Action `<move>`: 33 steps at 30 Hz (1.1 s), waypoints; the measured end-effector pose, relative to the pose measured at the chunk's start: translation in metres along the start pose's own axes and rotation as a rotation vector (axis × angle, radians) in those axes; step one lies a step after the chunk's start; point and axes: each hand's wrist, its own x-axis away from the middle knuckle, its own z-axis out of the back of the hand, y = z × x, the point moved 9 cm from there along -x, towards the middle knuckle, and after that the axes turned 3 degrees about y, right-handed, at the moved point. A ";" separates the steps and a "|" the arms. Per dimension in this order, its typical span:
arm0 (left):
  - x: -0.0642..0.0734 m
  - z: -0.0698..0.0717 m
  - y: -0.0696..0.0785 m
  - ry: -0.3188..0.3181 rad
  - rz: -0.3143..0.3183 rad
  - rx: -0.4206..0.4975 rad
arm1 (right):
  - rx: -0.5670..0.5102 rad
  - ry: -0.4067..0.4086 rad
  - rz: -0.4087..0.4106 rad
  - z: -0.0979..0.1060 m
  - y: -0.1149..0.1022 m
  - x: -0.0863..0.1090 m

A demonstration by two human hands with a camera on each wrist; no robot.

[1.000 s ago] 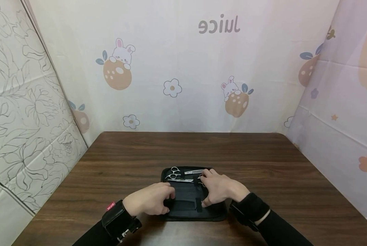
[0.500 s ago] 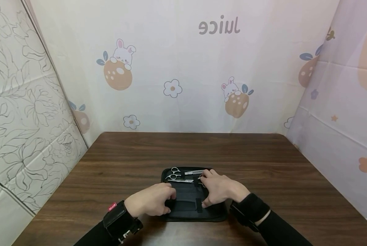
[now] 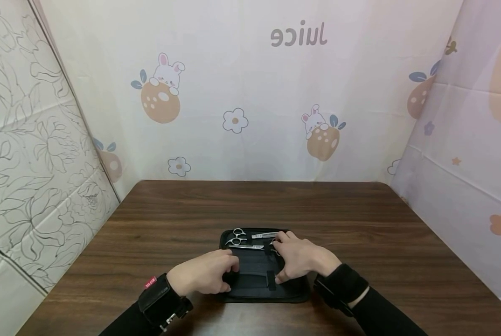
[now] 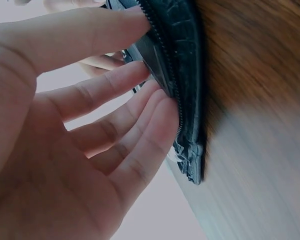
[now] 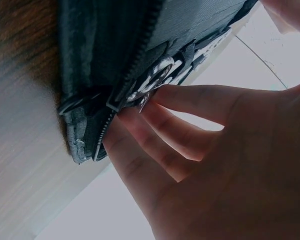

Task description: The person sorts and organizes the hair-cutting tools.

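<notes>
A black zip case lies opened flat on the table, holding silver scissors and a second silver pair in its far half. My left hand rests at the case's left side. In the left wrist view its fingertips touch the zipped edge, fingers loosely bent. My right hand lies over the right side, thumb near a black elastic strap. The right wrist view shows its fingers reaching to the zip, beside a scissors finger ring. Part of the scissors is hidden beneath this hand.
The case sits near the front of a dark wood table. A printed white curtain hangs behind the table, with a line-drawn floral sheet on the left and another printed curtain on the right.
</notes>
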 end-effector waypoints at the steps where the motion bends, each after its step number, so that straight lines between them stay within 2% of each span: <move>1: 0.001 0.000 0.000 -0.004 0.000 0.007 | 0.000 0.000 0.001 0.000 0.000 0.000; 5: 0.003 -0.001 -0.003 -0.019 0.010 0.013 | -0.001 -0.003 0.001 -0.001 0.000 0.000; 12: 0.005 0.001 -0.003 0.002 0.005 -0.021 | -0.005 -0.011 -0.004 -0.001 0.001 0.001; 18: 0.005 0.003 -0.003 -0.004 0.005 -0.003 | -0.013 -0.006 0.002 0.000 0.001 0.002; 23: 0.002 0.002 -0.006 -0.015 0.019 0.049 | -0.036 -0.006 -0.004 -0.001 0.003 0.002; 27: -0.003 0.004 -0.006 0.017 0.008 0.076 | -0.050 -0.007 -0.003 -0.001 0.003 0.003; 33: -0.012 0.010 -0.008 0.079 -0.001 0.065 | -0.081 -0.015 -0.009 0.000 0.004 0.002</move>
